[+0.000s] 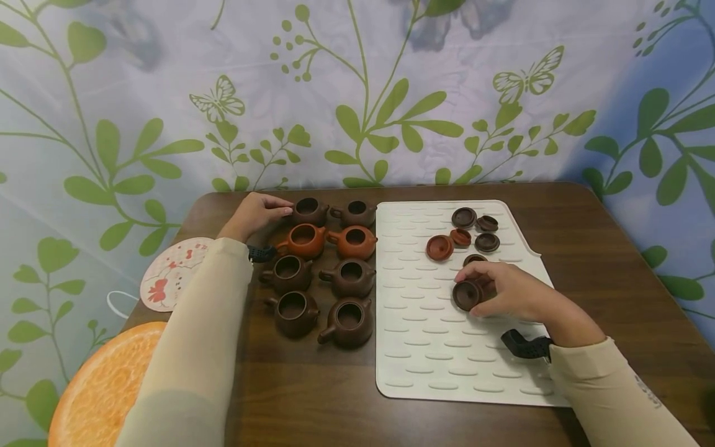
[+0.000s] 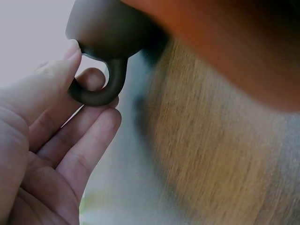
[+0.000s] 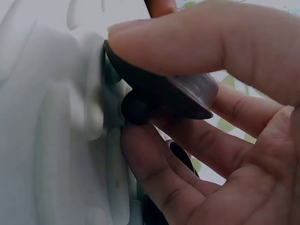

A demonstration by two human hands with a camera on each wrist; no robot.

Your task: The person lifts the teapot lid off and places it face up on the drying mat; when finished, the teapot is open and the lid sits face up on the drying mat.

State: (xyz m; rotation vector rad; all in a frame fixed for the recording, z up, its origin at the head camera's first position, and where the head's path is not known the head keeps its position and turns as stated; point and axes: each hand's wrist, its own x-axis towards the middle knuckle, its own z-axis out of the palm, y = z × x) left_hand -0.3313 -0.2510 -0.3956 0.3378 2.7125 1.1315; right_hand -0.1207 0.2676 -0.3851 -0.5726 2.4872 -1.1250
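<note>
My left hand [image 1: 256, 215] is at the back left teapot [image 1: 310, 212], a dark brown one without a lid. In the left wrist view its thumb and fingers pinch the teapot's looped handle [image 2: 119, 82]. Over the white mat [image 1: 424, 347], my right hand [image 1: 511, 292] holds a dark brown teapot lid [image 1: 467, 295] between thumb and fingers. Up close, the lid [image 3: 159, 91] is tilted and its round knob [image 3: 136, 107] points down toward the mat. Several more lids, such as a reddish one [image 1: 440, 248] and a dark one [image 1: 463, 217], lie on the mat.
Lidless teapots stand in two columns left of the mat, among them two orange-red ones [image 1: 357, 242]. A round pink-patterned pad [image 1: 175, 273] and an orange-slice cushion [image 1: 106, 388] are at the left. A leaf-patterned cloth [image 1: 357, 93] hangs behind the wooden table [image 1: 301, 397].
</note>
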